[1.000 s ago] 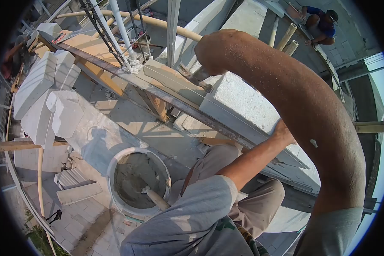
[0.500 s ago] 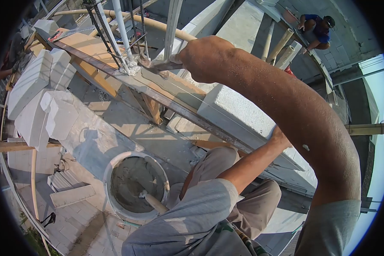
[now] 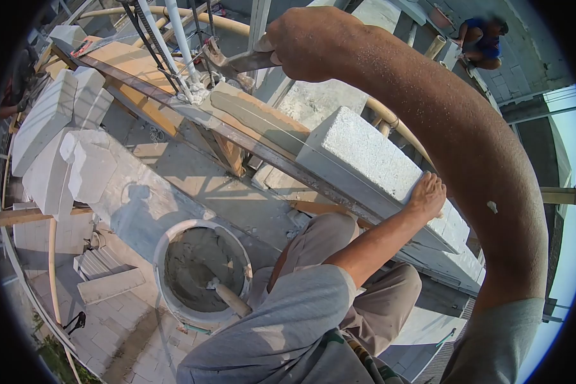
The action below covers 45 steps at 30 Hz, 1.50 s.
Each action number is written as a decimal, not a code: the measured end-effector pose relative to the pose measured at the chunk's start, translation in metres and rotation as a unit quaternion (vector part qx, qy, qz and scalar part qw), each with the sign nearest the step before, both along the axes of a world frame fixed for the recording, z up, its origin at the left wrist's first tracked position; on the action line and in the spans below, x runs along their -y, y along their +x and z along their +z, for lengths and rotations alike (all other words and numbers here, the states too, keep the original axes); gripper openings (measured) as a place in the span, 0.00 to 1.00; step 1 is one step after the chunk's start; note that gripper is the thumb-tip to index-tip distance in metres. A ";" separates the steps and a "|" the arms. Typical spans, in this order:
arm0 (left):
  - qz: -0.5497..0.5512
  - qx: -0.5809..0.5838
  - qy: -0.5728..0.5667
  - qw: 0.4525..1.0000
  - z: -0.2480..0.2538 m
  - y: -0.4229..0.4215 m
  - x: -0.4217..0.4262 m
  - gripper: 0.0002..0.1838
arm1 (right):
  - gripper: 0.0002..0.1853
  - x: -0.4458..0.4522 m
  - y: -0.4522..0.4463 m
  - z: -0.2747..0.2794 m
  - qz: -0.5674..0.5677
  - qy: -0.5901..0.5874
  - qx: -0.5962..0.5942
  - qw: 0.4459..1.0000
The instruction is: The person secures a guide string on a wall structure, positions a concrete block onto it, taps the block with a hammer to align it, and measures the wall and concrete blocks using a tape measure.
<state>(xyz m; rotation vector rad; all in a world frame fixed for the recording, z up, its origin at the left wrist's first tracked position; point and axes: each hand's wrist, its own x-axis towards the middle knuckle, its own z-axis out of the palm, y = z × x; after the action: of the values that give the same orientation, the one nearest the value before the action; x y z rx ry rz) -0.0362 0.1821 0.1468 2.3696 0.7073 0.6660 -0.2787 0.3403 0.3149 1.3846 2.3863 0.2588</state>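
At the top, my right hand [image 3: 310, 45] is closed around the handle of a mortar-smeared metal trowel [image 3: 237, 62], its head tilted near the steel rebar [image 3: 160, 54]. Below the trowel, grey mortar [image 3: 256, 116] coats part of the narrow wall top. My left hand [image 3: 427, 195] rests on the top edge of a long white block [image 3: 371, 153], its fingers spread over the surface. A thin string line runs along the wall beside the block. Near my knees stands a round bucket [image 3: 162, 275] of wet mortar [image 3: 198, 262], with a pale tool handle [image 3: 232, 301] leaning out.
Several cut white blocks [image 3: 45, 125] are piled on a plank [image 3: 141, 179] at left. Pale pipes [image 3: 182, 38] and rebar rise from the wall end. Thin slabs [image 3: 109, 281] lie lower left. A co-worker [image 3: 483, 41] crouches at upper right; another person [image 3: 22, 80] is partly visible at far left.
My right hand has lifted the trowel up off the mortar bed near the rebar. My left hand, largely hidden behind my right arm before, now shows on the block.
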 end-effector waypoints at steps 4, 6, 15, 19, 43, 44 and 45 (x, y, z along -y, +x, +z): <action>0.008 0.028 -0.001 1.000 -0.002 -0.001 -0.002 0.50 | 0.13 0.020 0.009 0.004 0.056 -0.079 0.091 0.991; 0.017 0.070 -0.002 0.997 -0.006 -0.001 -0.002 0.51 | 0.12 0.035 0.007 -0.005 0.057 -0.063 0.170 0.982; -0.011 -0.228 0.033 0.973 0.028 0.019 -0.002 0.52 | 0.10 0.025 -0.002 0.004 0.027 -0.067 0.043 0.996; -0.010 -0.116 0.016 0.993 0.016 0.012 -0.006 0.49 | 0.11 0.025 0.011 -0.013 0.019 -0.041 0.024 0.999; 0.007 0.030 0.053 0.998 -0.017 0.006 0.001 0.35 | 0.13 0.073 0.109 0.041 -0.141 0.008 -0.048 0.989; 0.005 0.027 0.059 0.998 -0.016 0.002 0.000 0.35 | 0.13 0.082 0.132 0.047 -0.132 0.055 -0.088 0.986; -0.001 0.020 0.063 0.998 -0.013 0.000 0.000 0.34 | 0.12 0.095 0.154 0.054 -0.118 0.102 -0.127 0.980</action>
<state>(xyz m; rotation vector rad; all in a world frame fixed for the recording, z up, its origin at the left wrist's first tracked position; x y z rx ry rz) -0.0366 0.1825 0.1339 2.4632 0.6631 0.7749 -0.1248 0.2452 0.3692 1.8812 2.4141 0.2849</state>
